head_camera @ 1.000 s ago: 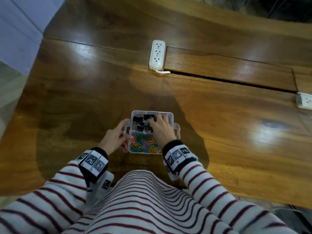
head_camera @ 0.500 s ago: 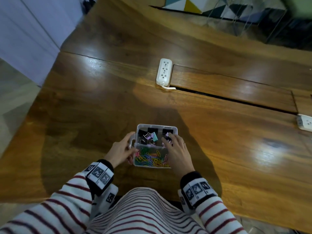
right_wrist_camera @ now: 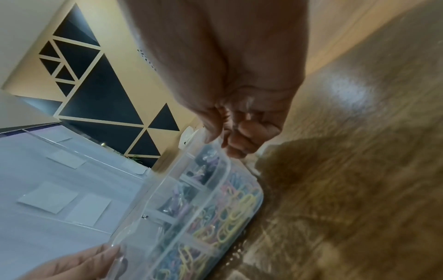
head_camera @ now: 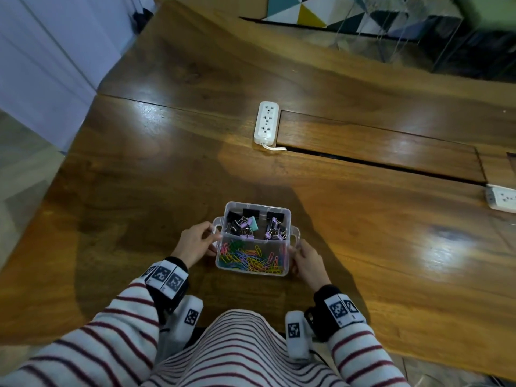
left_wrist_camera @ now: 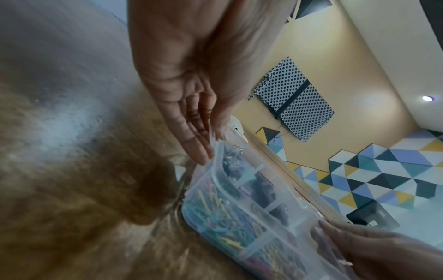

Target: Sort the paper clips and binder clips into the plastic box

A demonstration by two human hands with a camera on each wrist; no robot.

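Observation:
The clear plastic box (head_camera: pixel 257 204) stands on the wooden table (head_camera: pixel 139 174) close to my body. Its far compartments hold black, purple and teal binder clips (head_camera: pixel 245 222). The near compartment is full of coloured paper clips (head_camera: pixel 251 259). My left hand (head_camera: pixel 208 237) pinches the box's left handle, thumb on top and fingers below, as the left wrist view shows (left_wrist_camera: pixel 210 138). My right hand (head_camera: pixel 296 251) grips the right side of the box, fingers curled at its rim (right_wrist_camera: pixel 223 136). No loose clips show on the table.
A white power strip (head_camera: pixel 266 122) lies beyond the box by a long slot in the tabletop (head_camera: pixel 363 162). A second strip (head_camera: pixel 501 198) sits at the right edge. The table's near edge runs just under my wrists.
My right hand has come out of the binder clip compartment and moved to the box's right side. The left hand stays at the left handle. My head has tilted up.

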